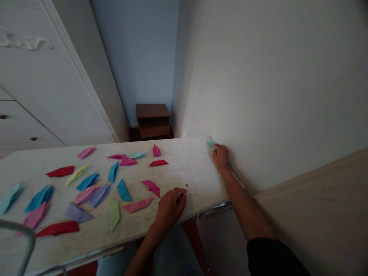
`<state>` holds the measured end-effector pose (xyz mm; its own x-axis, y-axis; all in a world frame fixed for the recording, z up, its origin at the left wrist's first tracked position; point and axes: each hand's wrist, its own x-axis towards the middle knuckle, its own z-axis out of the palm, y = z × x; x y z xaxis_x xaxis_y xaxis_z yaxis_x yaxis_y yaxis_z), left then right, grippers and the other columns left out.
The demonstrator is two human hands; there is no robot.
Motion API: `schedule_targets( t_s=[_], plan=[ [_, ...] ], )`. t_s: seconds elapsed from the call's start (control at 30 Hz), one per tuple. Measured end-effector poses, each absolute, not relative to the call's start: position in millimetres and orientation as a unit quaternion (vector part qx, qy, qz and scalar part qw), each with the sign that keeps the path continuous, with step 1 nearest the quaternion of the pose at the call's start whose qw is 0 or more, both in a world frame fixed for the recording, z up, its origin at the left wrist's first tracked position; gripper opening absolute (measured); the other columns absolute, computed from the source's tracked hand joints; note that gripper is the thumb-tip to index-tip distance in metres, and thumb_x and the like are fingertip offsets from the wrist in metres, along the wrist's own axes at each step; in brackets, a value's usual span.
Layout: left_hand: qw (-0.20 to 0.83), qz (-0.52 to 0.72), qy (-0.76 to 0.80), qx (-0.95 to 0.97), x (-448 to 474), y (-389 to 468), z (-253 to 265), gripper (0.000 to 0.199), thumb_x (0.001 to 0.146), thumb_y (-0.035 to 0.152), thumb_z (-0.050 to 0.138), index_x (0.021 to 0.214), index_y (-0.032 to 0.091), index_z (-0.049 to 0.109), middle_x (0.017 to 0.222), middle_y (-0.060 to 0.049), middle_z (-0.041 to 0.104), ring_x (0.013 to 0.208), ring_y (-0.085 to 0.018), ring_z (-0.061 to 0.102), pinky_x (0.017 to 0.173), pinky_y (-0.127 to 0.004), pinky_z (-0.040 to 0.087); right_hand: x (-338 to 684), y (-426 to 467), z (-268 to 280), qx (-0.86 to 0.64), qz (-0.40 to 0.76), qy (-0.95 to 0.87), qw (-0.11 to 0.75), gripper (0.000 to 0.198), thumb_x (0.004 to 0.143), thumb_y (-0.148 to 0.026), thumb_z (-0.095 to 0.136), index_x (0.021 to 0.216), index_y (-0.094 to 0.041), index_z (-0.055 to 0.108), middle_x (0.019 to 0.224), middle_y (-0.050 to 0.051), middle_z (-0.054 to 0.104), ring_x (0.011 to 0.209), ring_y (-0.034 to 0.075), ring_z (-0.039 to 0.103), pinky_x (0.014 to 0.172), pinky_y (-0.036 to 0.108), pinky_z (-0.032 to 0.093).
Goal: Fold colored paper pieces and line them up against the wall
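Note:
My right hand [220, 155] reaches to the far right corner of the table, close to the wall. Its fingers are closed on a small pale teal folded paper piece [211, 144], mostly covered by the hand. My left hand [172, 204] rests near the table's front edge with its fingers curled together. Whatever it may hold is too small to make out. Just left of it lie a pink folded paper piece [138, 205] and a magenta folded paper piece [151, 188]. A tiny dark speck [186, 185] is beside its fingertips.
Several folded paper pieces in red, blue, purple, green and yellow, such as a blue one [124, 190], spread over the left of the white table [184, 157]. A wall [258, 96] borders the right side. Beyond stand a brown nightstand [153, 111] and a white cabinet [57, 92].

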<state>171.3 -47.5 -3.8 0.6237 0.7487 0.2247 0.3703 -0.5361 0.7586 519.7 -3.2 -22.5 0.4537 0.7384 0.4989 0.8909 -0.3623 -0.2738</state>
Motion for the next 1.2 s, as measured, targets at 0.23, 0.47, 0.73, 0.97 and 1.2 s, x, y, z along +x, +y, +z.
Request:
schedule_targets(
  t_s=[0.23, 0.47, 0.73, 0.97, 1.2],
  plan=[
    [0.339, 0.276, 0.307, 0.845, 168, -51, -6, 0.021, 0.093, 0.026, 0.049, 0.098, 0.02, 0.069, 0.085, -0.006, 0.071, 0.079, -0.019, 0.065, 0.074, -0.031, 0.05, 515, -13, -27, -0.808, -0.141, -0.504, 0.269, 0.033, 0.084, -0.012, 0.042, 0.099, -0.017, 0.071, 0.102, 0.012, 0.071, 0.101, 0.025, 0.058, 0.097, 0.039, 0.043],
    [0.345, 0.284, 0.282, 0.849, 164, -55, -3, 0.018, 0.089, 0.02, 0.052, 0.094, 0.017, 0.07, 0.08, -0.008, 0.069, 0.077, -0.02, 0.062, 0.071, -0.031, 0.048, 508, -19, -25, -0.804, -0.13, -0.526, 0.246, 0.034, 0.083, -0.015, 0.042, 0.102, -0.015, 0.071, 0.104, 0.014, 0.071, 0.102, 0.026, 0.059, 0.097, 0.04, 0.044],
    [0.332, 0.282, 0.261, 0.861, 154, -68, -4, 0.017, 0.087, 0.016, 0.053, 0.088, 0.019, 0.069, 0.078, -0.007, 0.068, 0.077, -0.019, 0.06, 0.072, -0.03, 0.047, 512, -10, -38, -0.826, -0.154, -0.525, 0.136, 0.041, 0.09, -0.02, 0.038, 0.119, -0.014, 0.066, 0.128, 0.019, 0.061, 0.117, 0.027, 0.056, 0.103, 0.04, 0.04],
    [0.34, 0.304, 0.245, 0.856, 151, -71, -4, 0.016, 0.087, 0.015, 0.053, 0.089, 0.018, 0.068, 0.078, -0.007, 0.068, 0.076, -0.019, 0.06, 0.072, -0.03, 0.046, 508, -14, -36, -0.838, -0.165, -0.508, 0.109, 0.04, 0.092, -0.023, 0.04, 0.121, -0.016, 0.066, 0.129, 0.017, 0.061, 0.115, 0.027, 0.057, 0.101, 0.04, 0.04],
    [0.375, 0.293, 0.263, 0.839, 151, -68, -5, 0.016, 0.087, 0.018, 0.054, 0.088, 0.018, 0.07, 0.079, -0.007, 0.07, 0.078, -0.019, 0.061, 0.072, -0.03, 0.046, 498, -15, -31, -0.855, -0.167, -0.474, 0.128, 0.036, 0.09, -0.025, 0.044, 0.115, -0.02, 0.068, 0.127, 0.017, 0.061, 0.113, 0.032, 0.055, 0.094, 0.046, 0.042]
  ],
)
